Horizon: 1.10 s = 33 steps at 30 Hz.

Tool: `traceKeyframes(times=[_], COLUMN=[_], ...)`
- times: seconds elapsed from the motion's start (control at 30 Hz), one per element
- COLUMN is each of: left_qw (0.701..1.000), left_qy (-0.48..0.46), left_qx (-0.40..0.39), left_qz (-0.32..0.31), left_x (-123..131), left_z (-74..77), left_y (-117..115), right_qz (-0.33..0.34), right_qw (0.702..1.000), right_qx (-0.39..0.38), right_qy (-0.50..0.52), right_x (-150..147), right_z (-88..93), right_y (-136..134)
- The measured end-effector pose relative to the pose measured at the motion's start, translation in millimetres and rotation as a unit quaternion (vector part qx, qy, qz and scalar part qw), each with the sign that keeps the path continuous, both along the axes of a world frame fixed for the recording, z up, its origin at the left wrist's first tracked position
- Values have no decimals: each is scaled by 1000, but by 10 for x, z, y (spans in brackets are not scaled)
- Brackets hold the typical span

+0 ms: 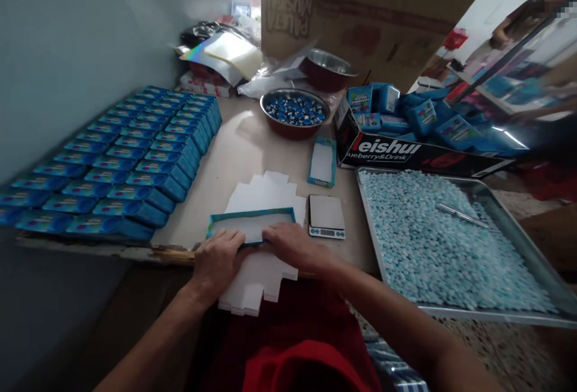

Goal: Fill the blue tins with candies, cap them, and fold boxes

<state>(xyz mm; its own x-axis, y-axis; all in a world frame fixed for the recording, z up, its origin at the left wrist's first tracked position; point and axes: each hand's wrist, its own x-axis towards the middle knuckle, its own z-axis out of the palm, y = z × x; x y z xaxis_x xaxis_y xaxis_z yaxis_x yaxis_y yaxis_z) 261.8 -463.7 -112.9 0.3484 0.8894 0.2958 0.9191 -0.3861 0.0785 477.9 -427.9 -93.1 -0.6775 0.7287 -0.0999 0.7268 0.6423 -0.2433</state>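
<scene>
A shallow cardboard box [252,216], blue-rimmed with a white inside, lies at the table's front edge. My left hand [219,258] is closed on its near wall at the left, fingertips over the rim. Farther right along that same wall, my right hand [288,244] also grips it, fingers bent inward. The near wall is partly hidden behind both hands. Beneath the box is a stack of flat white die-cut card blanks [264,190], whose near end hangs over the table edge. A small digital scale [327,213] sits just right of my right hand.
Rows of blue boxes [130,157] fill the left side. Behind the scale lies another open box [323,162]. A bowl of blue pieces [295,130] stands farther back. At right are a carton [387,154] of blue packs and a metal tray [372,229] of pale-blue pieces.
</scene>
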Motion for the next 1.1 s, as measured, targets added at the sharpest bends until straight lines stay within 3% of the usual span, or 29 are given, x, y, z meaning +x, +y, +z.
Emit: traceKeyframes(times=[0.07, 0.1, 0.2, 0.27, 0.37, 0.47, 0.6, 0.73, 0.83, 0.9, 0.97, 1.03, 1.1], left_qw=[996, 991, 975, 983, 981, 966, 966, 966, 956, 932, 896, 866, 856], left_qy=[-45, -78, -166, -165, -91, -58, -69, -141, -240, -321, -403, -459, -482], left_qx=[39, 70, 129, 46, -144, -198, -169, -130, -127, -147, -166, -177, -174], left_qz=[-62, -86, -73, -67, -96, -155, -183, -175, -112, -83, -80, -83, -73], left_x=[-23, -27, 17, 93, 222, 274, 238, 221, 219, 192, 120, -12, -192], left_z=[123, 191, 331, 310, 132, -51, -118, -63, 70, 257, 507, 747, 882], left_y=[75, 170, 746, 1307, 2082, 2470, 2458, 2282, 2181, 2141, 2118, 2089, 2011], right_qz=[30, 8, -175, -267, -318, -307, -289, -307, -308, -310, -311, -302, -303], right_qw=[999, 998, 976, 950, 924, 915, 943, 942, 946, 939, 895, 791, 669], right_qx=[-6, 10, 107, 155, 214, 258, 166, 132, 97, 33, -99, -263, -366], right_qy=[41, 60, 69, 35, -1, 40, 17, -28, 34, 146, 305, 462, 572], right_x=[199, 321, 687, 857, 927, 788, 510, 462, 566, 618, 616, 564, 497], right_z=[129, 201, 420, 515, 506, 334, 113, 48, 36, 33, 42, 68, 100], right_y=[-25, 3, 364, 791, 1349, 1440, 1094, 959, 974, 950, 888, 803, 712])
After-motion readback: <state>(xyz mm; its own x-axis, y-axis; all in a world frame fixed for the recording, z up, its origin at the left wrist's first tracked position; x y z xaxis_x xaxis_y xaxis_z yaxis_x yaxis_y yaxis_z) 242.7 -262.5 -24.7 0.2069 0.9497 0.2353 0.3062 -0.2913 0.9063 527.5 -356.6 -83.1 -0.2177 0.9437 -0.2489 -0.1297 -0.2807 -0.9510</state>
